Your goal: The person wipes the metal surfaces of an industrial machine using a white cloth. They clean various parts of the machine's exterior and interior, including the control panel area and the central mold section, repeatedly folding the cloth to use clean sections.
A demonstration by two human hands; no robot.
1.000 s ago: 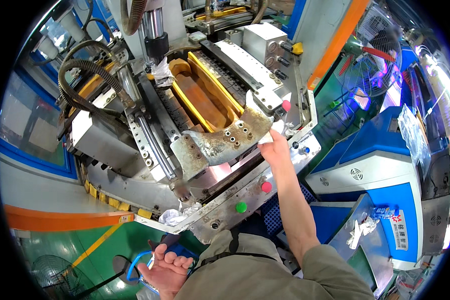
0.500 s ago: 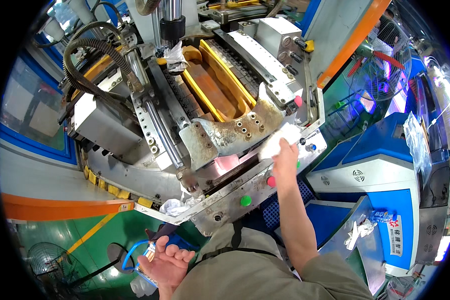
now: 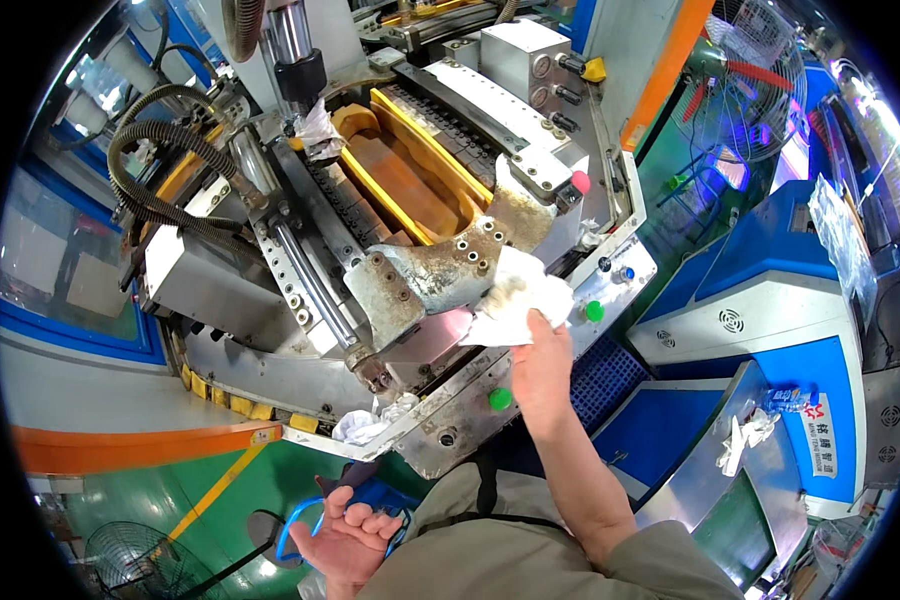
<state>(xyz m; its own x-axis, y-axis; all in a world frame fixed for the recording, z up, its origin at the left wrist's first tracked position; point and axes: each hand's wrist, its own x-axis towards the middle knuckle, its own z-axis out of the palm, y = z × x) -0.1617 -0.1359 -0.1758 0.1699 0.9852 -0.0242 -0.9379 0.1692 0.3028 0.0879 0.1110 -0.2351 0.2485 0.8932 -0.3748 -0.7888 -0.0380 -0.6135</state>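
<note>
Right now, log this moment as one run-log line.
right hand: presses white rag on worn metal plate | left hand: open, low, beside blue hose loop | near: green button

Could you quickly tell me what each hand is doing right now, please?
Left hand: open, palm up, holding nothing, low beside a blue hose.
Right hand: pressing a white cloth against the worn metal plate.

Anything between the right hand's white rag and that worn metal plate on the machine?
Nothing visible. The right hand presses the white rag straight against the worn metal plate. The left hand hangs low, well clear.
</note>
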